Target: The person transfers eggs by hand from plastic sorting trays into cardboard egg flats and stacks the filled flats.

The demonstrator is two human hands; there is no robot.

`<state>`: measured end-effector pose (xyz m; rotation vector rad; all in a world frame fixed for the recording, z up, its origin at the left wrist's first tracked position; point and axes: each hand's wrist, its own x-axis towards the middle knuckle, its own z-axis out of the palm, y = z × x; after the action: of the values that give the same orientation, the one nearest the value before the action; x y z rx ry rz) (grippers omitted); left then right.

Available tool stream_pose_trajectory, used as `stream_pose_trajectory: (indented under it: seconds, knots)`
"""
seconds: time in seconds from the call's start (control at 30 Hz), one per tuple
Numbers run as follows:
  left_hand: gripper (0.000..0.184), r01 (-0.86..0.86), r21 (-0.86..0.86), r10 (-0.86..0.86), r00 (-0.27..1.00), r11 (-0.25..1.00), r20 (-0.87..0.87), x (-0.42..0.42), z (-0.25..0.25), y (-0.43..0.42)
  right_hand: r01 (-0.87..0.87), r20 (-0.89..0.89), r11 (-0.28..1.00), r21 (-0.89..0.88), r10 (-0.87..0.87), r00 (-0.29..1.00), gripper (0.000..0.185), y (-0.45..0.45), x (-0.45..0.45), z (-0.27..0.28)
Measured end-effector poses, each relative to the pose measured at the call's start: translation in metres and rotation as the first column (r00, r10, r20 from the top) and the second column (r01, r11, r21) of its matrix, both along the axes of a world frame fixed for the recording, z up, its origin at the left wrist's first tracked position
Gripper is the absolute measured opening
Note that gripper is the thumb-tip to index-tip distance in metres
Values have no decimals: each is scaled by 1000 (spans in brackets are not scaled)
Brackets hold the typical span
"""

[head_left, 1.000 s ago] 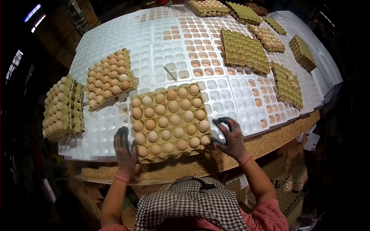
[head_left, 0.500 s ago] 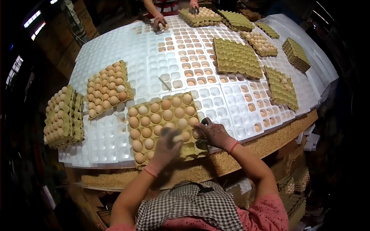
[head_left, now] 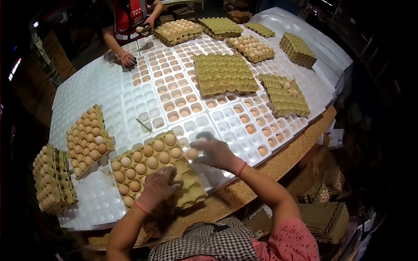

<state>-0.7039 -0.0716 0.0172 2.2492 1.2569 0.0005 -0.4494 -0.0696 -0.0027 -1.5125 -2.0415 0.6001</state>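
A yellow-green pulp egg tray (head_left: 191,187) lies in front of me, with brown eggs (head_left: 148,150) in its left and far cells and bare cells at its near right. My left hand (head_left: 159,189), in a thin glove stained dark at the fingertips, is low over the tray with its fingers curled round an egg partly hidden beneath them. Off the tray's right edge, my right hand (head_left: 217,153) is gripping an egg (head_left: 191,153) above the white plastic cell trays (head_left: 202,124). Motion blurs its fingers, and a second pale egg seems to be in them.
Another person's hand (head_left: 127,59) is over the far cells. A full egg tray (head_left: 89,139) and stacked filled trays (head_left: 52,178) are at left. Pulp trays (head_left: 224,74) lie on the far side; stacked ones (head_left: 298,50) stand at right. A thin stick (head_left: 143,125) rests on the white trays.
The view has shifted to the right. My right hand has moved from the tray's edge out over the white cells with egg in grip. More tray cells at the near right are bare.
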Motion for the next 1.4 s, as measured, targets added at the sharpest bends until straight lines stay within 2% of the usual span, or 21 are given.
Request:
stream_pose_trajectory:
  seconds: [0.07, 0.13, 0.2, 0.27, 0.33, 0.4, 0.43, 0.5, 0.53, 0.6, 0.73, 0.83, 0.93, 1.0, 1.07, 1.17, 1.2, 1.23, 1.27, 1.33, 1.4]
  knots:
    - [41, -104, -101, 115, 987, 989, 115, 21, 9, 16, 217, -172, 946, 242, -178, 969, 46, 9, 53, -18]
    - [39, -98, 158, 26, 915, 983, 403, 64, 17, 35, 374, -150, 900, 221, -348, 925, 41, 23, 98, -32]
    - [39, -54, 465, -160, 899, 884, 409, 117, -15, 64, 414, 77, 906, -91, -408, 910, 52, 39, 124, -38]
    - [31, 108, 430, -181, 974, 897, 134, 156, -63, 98, 309, 420, 936, -170, -215, 882, 43, 58, 140, -59]
    - [25, 131, 279, -188, 964, 951, 187, 184, -77, 125, 338, 251, 936, -93, -307, 918, 36, 64, 148, -49]
    - [23, -40, 282, -94, 890, 958, 447, 219, -65, 138, 435, -209, 859, 270, -388, 897, 22, 82, 156, -56]
    - [26, -62, 364, -123, 877, 929, 465, 236, -63, 145, 461, -518, 877, 134, -334, 787, 19, 91, 156, -47]
    - [39, 45, 444, -183, 945, 895, 273, 255, -83, 159, 483, -407, 844, 233, -366, 837, 22, 107, 155, -61]
    - [45, 122, 351, -150, 987, 928, 54, 256, -78, 157, 455, -260, 836, 306, -386, 885, 24, 114, 151, -75]
    - [50, 122, 209, -150, 981, 970, 125, 239, -77, 160, 322, 91, 913, 252, -354, 931, 29, 125, 157, -117]
    - [53, -225, 284, 113, 925, 932, 364, 127, -36, 157, 227, -75, 879, 419, -215, 974, 29, 124, 95, -55]
    - [53, -559, 284, 419, 801, 779, 428, 38, -14, 144, -240, 22, 865, 440, 257, 966, 40, 119, 12, -19]
    - [58, -467, 410, 362, 879, 784, 309, -15, -19, 126, -495, 245, 858, 139, 454, 857, 44, 130, -38, -64]
    - [61, -275, 460, 247, 962, 844, 121, -22, -17, 109, -375, -90, 927, -3, 373, 923, 43, 129, -29, -36]
    - [61, -45, 450, 49, 999, 892, 3, -25, -26, 104, -274, -720, 958, -86, 130, 682, 36, 124, -20, -33]
    - [55, 200, 456, -98, 966, 867, -238, -14, -54, 104, -246, -410, 966, 85, 258, 875, 32, 107, -24, -32]
    - [55, 199, 459, -102, 968, 866, -228, -14, -53, 104, -371, -11, 928, -34, 371, 929, 42, 94, -33, -30]
    - [55, 117, 433, -59, 988, 894, -145, -16, -51, 105, -429, 368, 882, -195, 471, 801, 52, 85, -38, -29]
    - [55, 36, 399, -10, 998, 916, -65, -18, -47, 106, -417, 384, 873, -255, 487, 785, 52, 83, -41, -34]
    - [48, -408, -72, 375, 737, 910, 563, -33, -20, 97, -356, 180, 927, -115, 372, 910, 48, 81, -26, -39]
    - [42, -470, -347, 540, 375, 812, 754, -69, -26, 101, -343, -543, 885, -316, 128, 830, 55, 77, -21, -15]
